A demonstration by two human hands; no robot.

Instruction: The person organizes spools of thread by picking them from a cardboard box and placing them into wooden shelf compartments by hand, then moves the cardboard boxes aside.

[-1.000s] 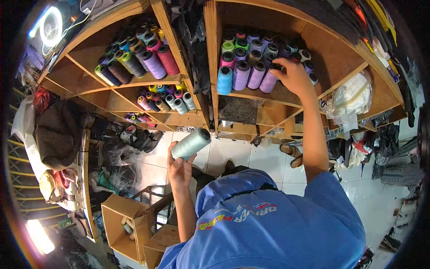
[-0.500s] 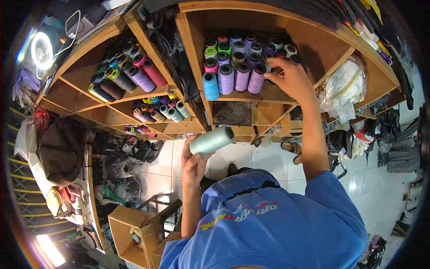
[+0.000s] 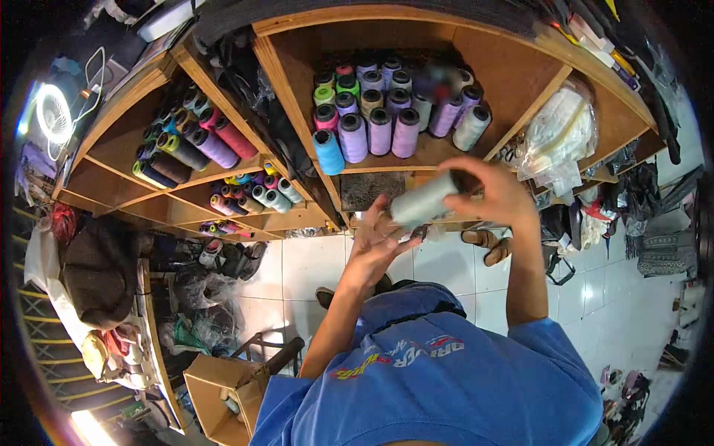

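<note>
In front of the shelf my right hand [image 3: 487, 192] grips a pale grey-green thread spool [image 3: 425, 201] near its dark end, thumb and fingers round it. The spool lies tilted in the air, slightly blurred. My left hand [image 3: 374, 241] is at the spool's other end, palm up with fingers spread; whether they touch it I cannot tell. Above, a wooden compartment holds several upright spools: a blue spool [image 3: 328, 152] at the front left, lilac spools [image 3: 379, 132] in the middle, and a grey-green spool [image 3: 472, 128] at the front right.
Left compartments hold more coloured spools [image 3: 216, 149]. A plastic bag with white contents [image 3: 559, 137] fills the right compartment. Below left stands an open cardboard box [image 3: 212, 401] with spools inside. Brown sandals [image 3: 487, 245] lie on the white tiled floor [image 3: 446, 271].
My right hand has come down from the shelf and now holds the grey-green spool, which was in my left hand. The left hand has opened and moved right.
</note>
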